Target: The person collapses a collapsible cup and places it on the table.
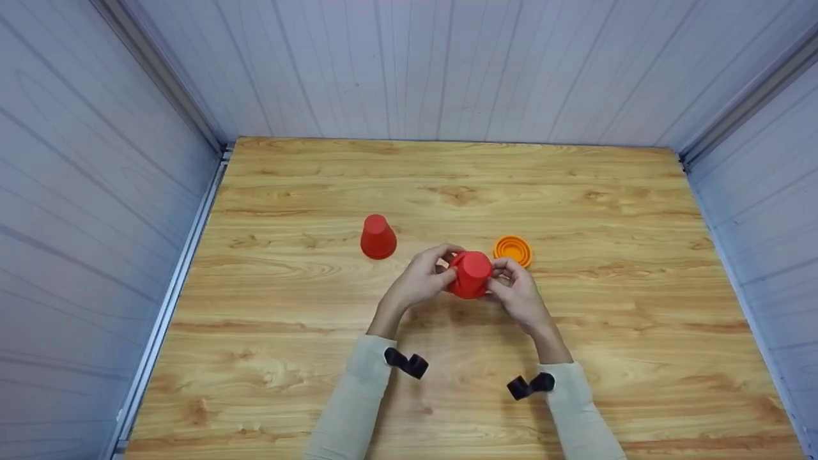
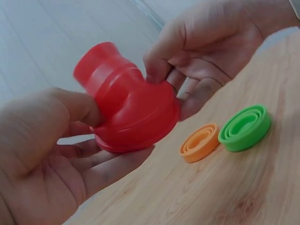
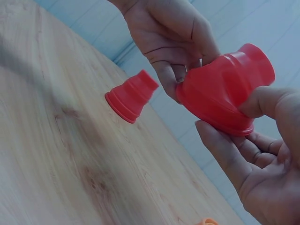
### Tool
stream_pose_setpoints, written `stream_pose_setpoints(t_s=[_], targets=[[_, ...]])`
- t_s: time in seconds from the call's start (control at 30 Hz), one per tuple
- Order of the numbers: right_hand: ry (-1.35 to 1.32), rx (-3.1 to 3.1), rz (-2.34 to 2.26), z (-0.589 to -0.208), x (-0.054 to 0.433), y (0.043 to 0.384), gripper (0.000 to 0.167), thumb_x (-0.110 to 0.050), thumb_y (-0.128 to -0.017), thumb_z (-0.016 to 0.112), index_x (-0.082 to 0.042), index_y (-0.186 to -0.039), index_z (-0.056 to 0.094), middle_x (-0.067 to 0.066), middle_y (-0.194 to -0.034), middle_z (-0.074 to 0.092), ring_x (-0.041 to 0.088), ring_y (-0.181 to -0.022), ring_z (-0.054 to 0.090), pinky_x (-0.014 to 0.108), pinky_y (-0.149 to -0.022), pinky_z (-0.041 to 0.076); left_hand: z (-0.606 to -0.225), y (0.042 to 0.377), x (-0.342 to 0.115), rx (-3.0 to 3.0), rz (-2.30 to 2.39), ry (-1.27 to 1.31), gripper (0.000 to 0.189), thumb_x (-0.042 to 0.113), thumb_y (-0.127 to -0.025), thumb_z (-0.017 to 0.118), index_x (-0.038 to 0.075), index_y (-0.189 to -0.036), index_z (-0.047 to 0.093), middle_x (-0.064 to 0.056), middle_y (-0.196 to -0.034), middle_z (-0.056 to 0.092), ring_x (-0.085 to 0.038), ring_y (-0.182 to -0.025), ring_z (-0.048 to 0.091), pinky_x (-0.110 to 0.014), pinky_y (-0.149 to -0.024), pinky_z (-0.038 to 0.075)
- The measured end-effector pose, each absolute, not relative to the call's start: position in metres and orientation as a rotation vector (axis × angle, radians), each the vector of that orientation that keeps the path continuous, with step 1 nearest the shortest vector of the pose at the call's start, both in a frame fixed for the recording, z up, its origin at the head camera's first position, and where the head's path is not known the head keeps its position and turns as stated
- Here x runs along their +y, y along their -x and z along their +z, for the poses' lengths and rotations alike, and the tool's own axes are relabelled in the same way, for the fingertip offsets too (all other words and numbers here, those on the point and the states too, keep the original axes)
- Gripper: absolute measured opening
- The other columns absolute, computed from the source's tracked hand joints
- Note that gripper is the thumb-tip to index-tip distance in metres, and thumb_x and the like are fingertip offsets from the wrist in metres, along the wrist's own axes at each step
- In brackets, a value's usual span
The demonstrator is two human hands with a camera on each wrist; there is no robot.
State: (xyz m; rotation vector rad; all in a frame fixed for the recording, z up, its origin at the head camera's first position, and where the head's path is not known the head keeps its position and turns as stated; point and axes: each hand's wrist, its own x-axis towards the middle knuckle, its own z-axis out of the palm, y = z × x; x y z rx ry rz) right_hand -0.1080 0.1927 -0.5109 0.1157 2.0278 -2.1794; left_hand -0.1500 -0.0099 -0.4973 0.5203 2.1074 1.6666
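Both hands hold a red collapsible cup (image 1: 473,275), narrow end up and wide rim down, above the table. Its stepped wall looks bent and partly folded in the wrist views. The left hand (image 1: 422,279) pinches the left side, thumb on the wall and fingers under the rim. On the opposite side, the right hand (image 1: 521,297) grips the cup likewise between thumb and fingers. A second red cup (image 1: 378,237), fully extended, stands upside down on the table to the left. Beyond the right hand lies a flattened orange cup (image 1: 512,252), beside a flattened green cup (image 2: 244,127).
The wooden table (image 1: 287,370) is bounded by a pale panel wall (image 1: 415,70) at the back and more panels left and right. The right hand hides most of the green cup in the head view. Black camera mounts sit on both sleeves.
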Motion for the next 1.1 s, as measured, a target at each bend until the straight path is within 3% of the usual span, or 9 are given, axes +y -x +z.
stream_pose_setpoints(t_s=[0.2, 0.4, 0.57, 0.77, 1.1], targets=[[-0.128, 2.02, -2.238, -0.5101, 0.1914, 0.1078, 0.022, 0.011, -0.086, 0.056, 0.004, -0.107, 0.053, 0.006, -0.092, 0.057, 0.012, -0.079, 0.063, 0.036, -0.068, 0.059, -0.4959, 0.1485, -0.0148, 1.818, 1.738, -0.439, 0.045, 0.004, -0.093, 0.05, 0.014, -0.136, 0.047, -0.013, -0.113, 0.053, -0.021, -0.091, 0.062, -0.042, -0.078, 0.058], [-0.081, 1.973, -2.241, -0.5106, 0.1949, 0.1078, 0.026, 0.007, -0.09, 0.056, 0.005, -0.115, 0.052, 0.008, -0.098, 0.057, 0.015, -0.081, 0.065, 0.044, -0.076, 0.058, -0.4968, 0.1483, -0.0179, 1.662, 1.816, -0.424, 0.051, -0.002, -0.09, 0.055, 0.007, -0.138, 0.042, -0.013, -0.11, 0.052, -0.024, -0.094, 0.062, -0.05, -0.087, 0.054], [-0.007, 1.856, -2.253, -0.5107, 0.1986, 0.1071, 0.038, 0.004, -0.09, 0.057, 0.003, -0.126, 0.045, 0.009, -0.108, 0.055, 0.017, -0.09, 0.064, 0.041, -0.083, 0.057, -0.4982, 0.1482, -0.0179, 1.616, 1.899, -0.403, 0.058, -0.004, -0.086, 0.062, 0.008, -0.139, 0.041, -0.01, -0.107, 0.05, -0.022, -0.095, 0.064, -0.043, -0.089, 0.055], [0.083, 1.713, -2.243, -0.5099, 0.1987, 0.1059, 0.057, -0.001, -0.088, 0.064, -0.001, -0.137, 0.036, 0.011, -0.125, 0.051, 0.021, -0.106, 0.062, 0.046, -0.095, 0.05, -0.4989, 0.1478, -0.0155, 1.609, 1.954, -0.363, 0.066, -0.006, -0.082, 0.068, 0.009, -0.139, 0.038, -0.01, -0.11, 0.05, -0.021, -0.1, 0.062, -0.035, -0.088, 0.055], [0.074, 1.681, -2.284, -0.5083, 0.1967, 0.1048, 0.053, -0.002, -0.088, 0.065, 0.001, -0.133, 0.038, 0.012, -0.124, 0.054, 0.021, -0.107, 0.062, 0.043, -0.094, 0.051, -0.4965, 0.1466, -0.0128, 1.614, 1.996, -0.322, 0.062, -0.007, -0.082, 0.067, 0.007, -0.136, 0.039, -0.009, -0.105, 0.051, -0.02, -0.099, 0.064, -0.037, -0.086, 0.056]])
